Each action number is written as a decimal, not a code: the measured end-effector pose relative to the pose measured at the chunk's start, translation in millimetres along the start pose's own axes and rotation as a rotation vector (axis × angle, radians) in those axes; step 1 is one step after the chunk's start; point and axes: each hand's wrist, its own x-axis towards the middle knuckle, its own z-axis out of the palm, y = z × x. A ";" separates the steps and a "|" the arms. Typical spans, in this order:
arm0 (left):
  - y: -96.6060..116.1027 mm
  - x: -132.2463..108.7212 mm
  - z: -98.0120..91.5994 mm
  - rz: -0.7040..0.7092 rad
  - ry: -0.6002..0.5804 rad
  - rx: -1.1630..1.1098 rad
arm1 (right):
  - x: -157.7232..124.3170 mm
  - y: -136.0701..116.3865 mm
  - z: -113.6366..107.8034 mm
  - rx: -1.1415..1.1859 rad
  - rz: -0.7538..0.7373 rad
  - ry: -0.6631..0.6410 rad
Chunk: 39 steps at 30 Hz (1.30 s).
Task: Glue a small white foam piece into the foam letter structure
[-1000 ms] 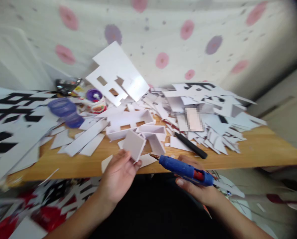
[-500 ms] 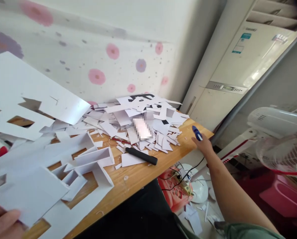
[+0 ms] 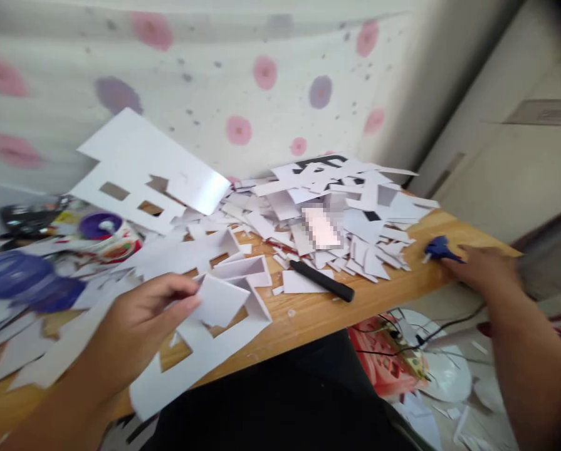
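Note:
My left hand (image 3: 141, 316) holds a small white card piece (image 3: 219, 300) above the wooden table (image 3: 308, 316), over white card frames with square cut-outs (image 3: 205, 351). My right hand (image 3: 482, 269) is stretched out to the table's right end, its fingers on the blue glue gun (image 3: 437, 249) that rests there near the edge. A black cable (image 3: 444, 326) hangs below that hand. A black knife handle (image 3: 322, 280) lies between the two hands.
A heap of white card offcuts (image 3: 350, 207) covers the back right of the table. A large card sheet with window cut-outs (image 3: 143, 169) leans at the back left, by a purple-lidded jar (image 3: 106, 235). A red object and scraps (image 3: 393, 363) lie on the floor.
My right hand has carried the glue gun from in front of me out to the table's right end. My left hand still holds the card piece; the view has swung back left.

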 end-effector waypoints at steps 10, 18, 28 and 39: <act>14.6 16.9 31.1 0.390 -0.529 0.104 | -159.8 -228.6 -44.6 0.728 -0.985 -0.249; 11.4 26.5 22.5 0.495 -0.713 0.110 | -209.9 -290.8 -36.7 0.854 -1.186 -0.426; -8.3 67.3 2.6 0.709 -0.544 0.286 | -203.3 -302.2 -31.7 0.575 -1.347 -0.426; -73.4 92.3 -5.3 0.787 -0.464 0.547 | -199.5 -324.1 -4.2 0.344 -1.459 -0.375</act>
